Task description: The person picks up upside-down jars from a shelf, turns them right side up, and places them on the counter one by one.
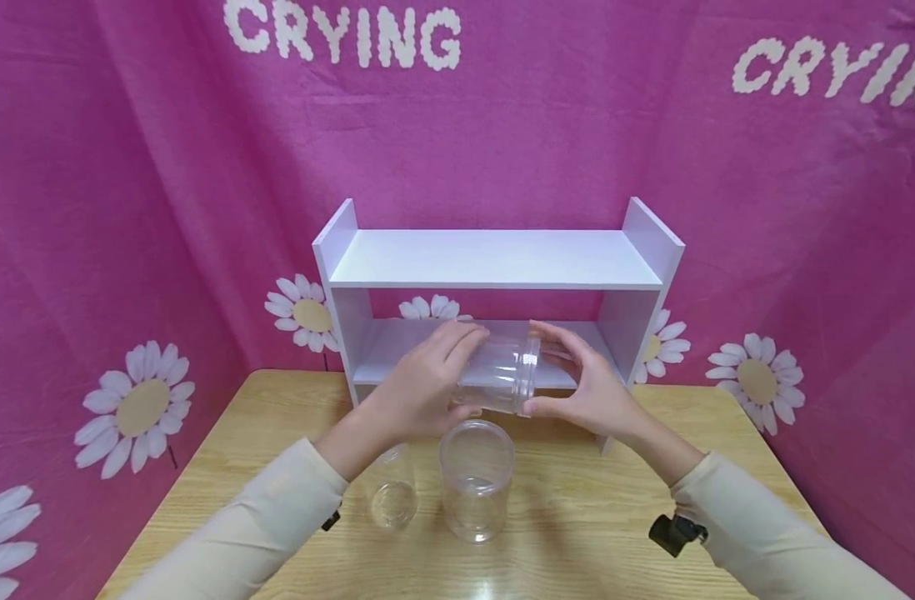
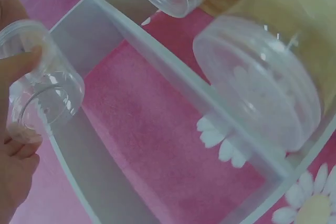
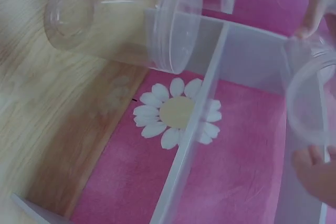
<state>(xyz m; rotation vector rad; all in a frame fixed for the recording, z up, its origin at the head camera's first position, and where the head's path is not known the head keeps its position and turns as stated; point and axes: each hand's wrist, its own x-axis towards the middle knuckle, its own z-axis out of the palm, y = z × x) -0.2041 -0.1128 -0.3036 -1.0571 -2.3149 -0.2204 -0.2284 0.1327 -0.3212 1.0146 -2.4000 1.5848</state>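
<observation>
A clear plastic jar (image 1: pixel 495 377) is held on its side in front of the shelf, between both hands. My left hand (image 1: pixel 427 379) grips its body, thumb below and fingers over the top. At the wide rim end, my right hand (image 1: pixel 588 387) holds the jar between thumb and fingers. The left wrist view shows the jar's round base (image 2: pixel 50 106); in the right wrist view its ring-like rim (image 3: pixel 296 103) faces the camera. Below the hands a larger clear jar (image 1: pixel 476 508) stands upright on the table. Left of it stands a smaller clear jar (image 1: pixel 392 496), partly hidden by my left arm.
A white two-tier shelf (image 1: pixel 495 258) stands at the back of the wooden table (image 1: pixel 577 533). Pink cloth (image 1: pixel 502 125) with daisies and white lettering hangs behind and at both sides. Small black devices (image 1: pixel 677 533) are strapped at the wrists.
</observation>
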